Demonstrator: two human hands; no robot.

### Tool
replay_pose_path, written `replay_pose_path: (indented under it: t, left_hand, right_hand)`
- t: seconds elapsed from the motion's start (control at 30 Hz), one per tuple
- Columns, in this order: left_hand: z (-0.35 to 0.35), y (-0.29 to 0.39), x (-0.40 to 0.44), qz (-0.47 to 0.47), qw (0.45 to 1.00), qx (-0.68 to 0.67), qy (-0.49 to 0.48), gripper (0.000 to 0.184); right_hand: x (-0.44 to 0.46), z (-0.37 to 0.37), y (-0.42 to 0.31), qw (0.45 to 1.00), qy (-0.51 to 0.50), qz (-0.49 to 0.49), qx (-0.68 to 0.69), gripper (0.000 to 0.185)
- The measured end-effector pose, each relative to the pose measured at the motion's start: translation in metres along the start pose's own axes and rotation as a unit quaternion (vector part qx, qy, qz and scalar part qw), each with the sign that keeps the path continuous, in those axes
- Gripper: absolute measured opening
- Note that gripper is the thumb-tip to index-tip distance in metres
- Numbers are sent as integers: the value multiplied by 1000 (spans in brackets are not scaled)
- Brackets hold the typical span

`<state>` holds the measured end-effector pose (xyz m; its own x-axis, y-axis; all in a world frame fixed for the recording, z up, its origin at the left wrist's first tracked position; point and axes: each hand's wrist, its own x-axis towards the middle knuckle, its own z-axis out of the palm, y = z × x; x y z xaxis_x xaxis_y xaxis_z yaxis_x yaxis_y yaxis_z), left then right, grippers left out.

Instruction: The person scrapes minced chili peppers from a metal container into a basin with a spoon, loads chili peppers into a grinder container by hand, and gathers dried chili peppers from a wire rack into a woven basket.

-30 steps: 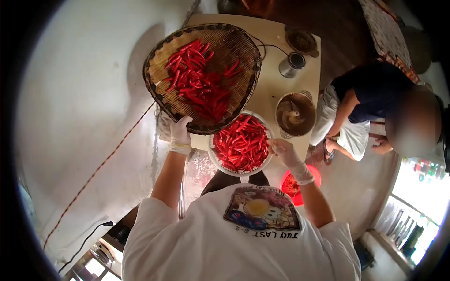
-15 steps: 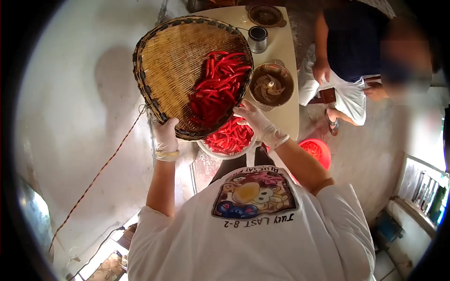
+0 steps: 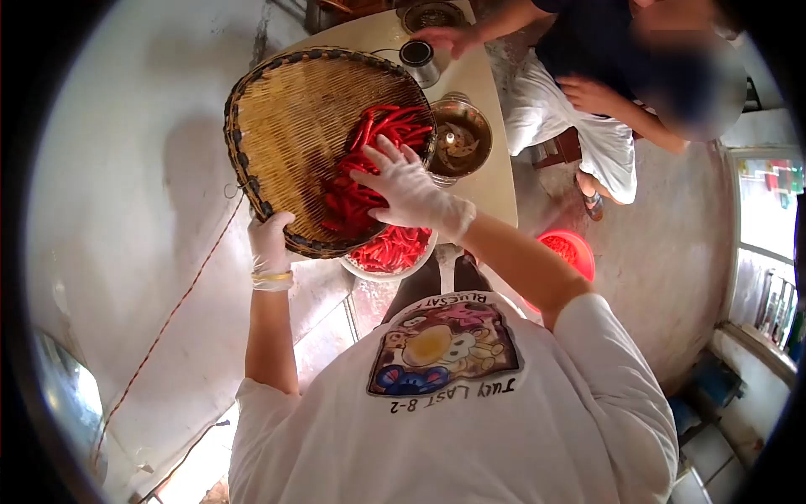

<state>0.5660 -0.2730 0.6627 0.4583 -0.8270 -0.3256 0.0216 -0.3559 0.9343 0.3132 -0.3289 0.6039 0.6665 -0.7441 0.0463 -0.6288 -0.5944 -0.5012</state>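
A round woven bamboo basket (image 3: pixel 281 118) with a dark-bound rim is tilted toward me. My gloved left hand (image 3: pixel 270 244) grips its near left rim, thumb over the edge. Red chili peppers (image 3: pixel 348 189) lie heaped along the basket's right side. Over that heap my gloved right hand (image 3: pixel 405 186) is spread, fingers apart, at the peppers; whether it presses on them I cannot tell. Below the near rim stands a white basin (image 3: pixel 388 274) of more red peppers, partly hidden by the basket.
On the table (image 3: pixel 491 168) stand a metal pot with blades (image 3: pixel 457 139), a lidded jar (image 3: pixel 420 63) and a round dark dish (image 3: pixel 432 17). Another person's hand (image 3: pixel 449 39) reaches beside the jar. A red tub (image 3: pixel 579 252) of chopped red stuff is on the floor at right.
My right hand has left the basket's near right rim and moved up over the peppers inside. My left hand keeps its hold. The other person's arm has reached onto the table.
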Motion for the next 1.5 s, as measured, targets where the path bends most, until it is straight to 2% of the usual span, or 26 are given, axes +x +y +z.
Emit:
replay_pose_path:
  t: [0.07, 0.2, 0.33, 0.53, 0.63, 0.73, 0.83, 1.03, 1.07, 1.2, 1.3, 1.5]
  left_hand:
    - [8, 18, -7, -10, 1000, -2, -3, 27]
    - [11, 32, -15, -21, 999, 20, -18, 28]
    - [17, 47, -24, -35, 998, 37, -30, 29]
    - [13, 38, -13, -26, 998, 48, -41, 33]
    - [6, 34, -6, -38, 998, 37, -36, 34]
    - [2, 36, -4, -52, 998, 34, -28, 34]
    - [3, 38, -5, -51, 997, 54, -31, 34]
    - [15, 43, -7, -40, 995, 74, -49, 30]
    - [18, 47, -9, -39, 995, 71, -50, 29]
    - [17, 48, -6, -53, 995, 73, -47, 30]
    - [15, 47, -6, -47, 994, 72, -61, 32]
    - [12, 37, 0, -46, 994, 74, -71, 34]
  right_hand:
    - [19, -13, -3, 994, -109, 2, -22, 76]
    - [41, -25, 8, 970, -241, 2, -33, 89]
    - [40, -10, 26, 973, -219, -22, -65, 86]
    - [37, 6, 41, 987, -156, 7, -37, 84]
    - [38, 6, 42, 984, -172, 17, -41, 88]
    - [29, 7, 41, 990, -138, 38, 10, 91]
    - [33, 2, 46, 986, -163, 12, -17, 99]
    - [44, 3, 46, 985, -165, 34, -48, 87]
    - [42, 10, 49, 993, -94, 26, -62, 77]
    - [43, 17, 62, 997, -46, 27, -51, 65]
    - [45, 20, 76, 997, -40, 27, -65, 63]
    - [39, 30, 96, 997, 34, 7, -74, 58]
